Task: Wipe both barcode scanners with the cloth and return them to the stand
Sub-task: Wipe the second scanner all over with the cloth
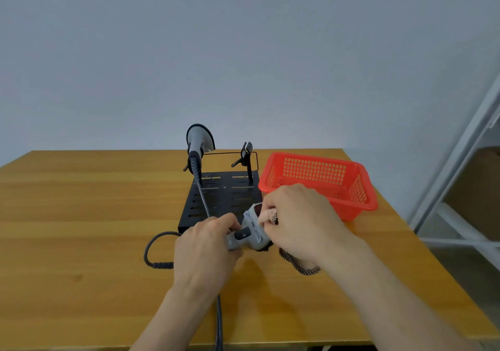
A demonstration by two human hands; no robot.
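One scanner [253,231] is between both hands, just before the stand [224,196] — left hand [205,248] gripping its handle, which points to 9 o'clock, right hand [300,223] pinching the cloth [301,268] against its head — with the empty cradle [246,154] at 12 o'clock.

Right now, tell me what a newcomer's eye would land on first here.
The bright red basket stands out most, on the right of the table beside the black stand. Front and centre, the left hand grips a grey scanner by its handle while the right hand presses a dark cloth to its head. A second scanner sits in the stand's left holder at the back.
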